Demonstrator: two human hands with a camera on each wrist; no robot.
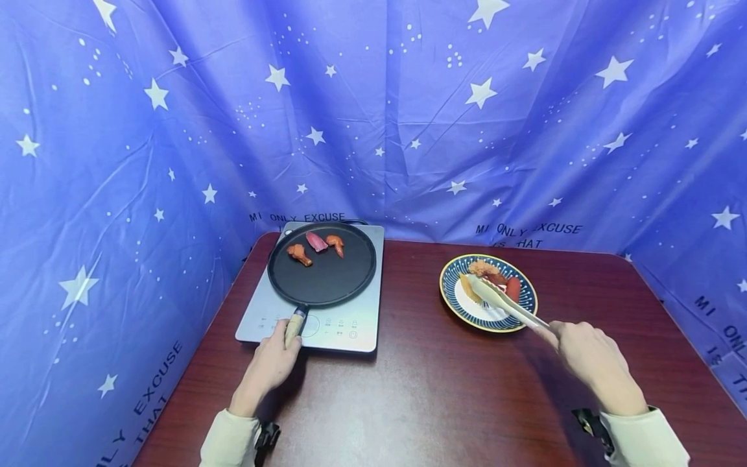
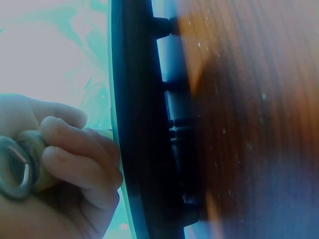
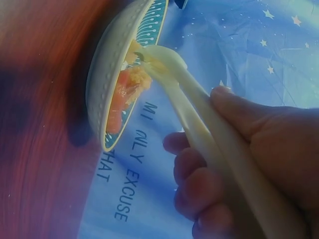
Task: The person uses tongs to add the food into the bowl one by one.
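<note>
In the left half of the head view, the left hand (image 1: 277,360) has its grip wrapped around the pale handle (image 1: 294,327) of a flat black frying pan (image 1: 327,277). The left wrist view shows the fingers curled about that handle, with a metal ring (image 2: 15,194) at its end. The pan rests on a silver induction cooktop (image 1: 364,324), whose printed controls show below the pan's lower edge. In the upper part of the pan lie three pieces of food: a browned drumstick (image 1: 299,255) at the left, a pink slice (image 1: 316,242) in the middle and a browned chicken wing (image 1: 335,244) just beside it at the right.

Right of centre, the right hand (image 1: 592,363) has its grip around pale tongs (image 1: 516,310), which reach up and left over a blue-patterned plate (image 1: 448,299). Their tips are at a yellowish piece (image 1: 469,290) at the plate's left; whether they pinch it cannot be told. A crumbed fried piece (image 1: 484,267) lies toward the plate's top and a red sausage (image 1: 513,289) at its right. Plate and cooktop stand well apart on the reddish-brown desk (image 1: 408,389); a blue star-printed curtain (image 1: 379,130) hangs behind.
</note>
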